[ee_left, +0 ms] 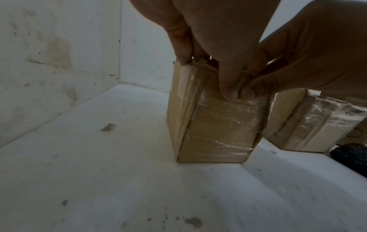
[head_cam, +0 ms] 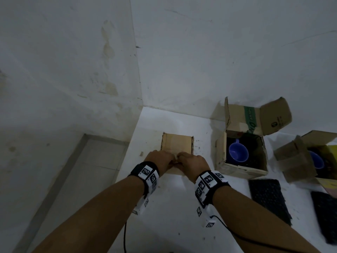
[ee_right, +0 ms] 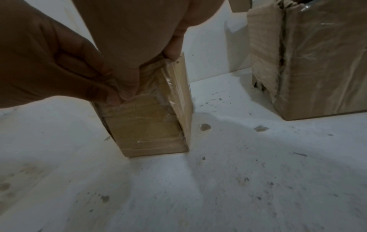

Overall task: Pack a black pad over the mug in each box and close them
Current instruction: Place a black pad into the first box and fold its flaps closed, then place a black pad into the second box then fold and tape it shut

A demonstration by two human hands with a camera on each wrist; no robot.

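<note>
A closed, taped cardboard box [head_cam: 176,145] stands on the white table near the corner. My left hand [head_cam: 162,160] and right hand [head_cam: 191,161] both grip its near top edge. In the left wrist view the left hand [ee_left: 206,75] has its thumb on the taped front face of the closed box [ee_left: 218,128] and fingers over the top. The right wrist view shows the right hand [ee_right: 152,70] holding the same way. An open box [head_cam: 221,148] to the right holds a blue mug [head_cam: 238,152]. A second open box [head_cam: 291,159] holds another blue mug [head_cam: 317,160]. Two black pads [head_cam: 268,198] [head_cam: 326,216] lie in front of them.
White walls [head_cam: 73,70] meet in a corner just behind the closed box. The table's left edge [head_cam: 127,152] drops to a tiled floor [head_cam: 82,170]. Cables hang from both wrist devices. Small bits of debris dot the table [ee_right: 205,126].
</note>
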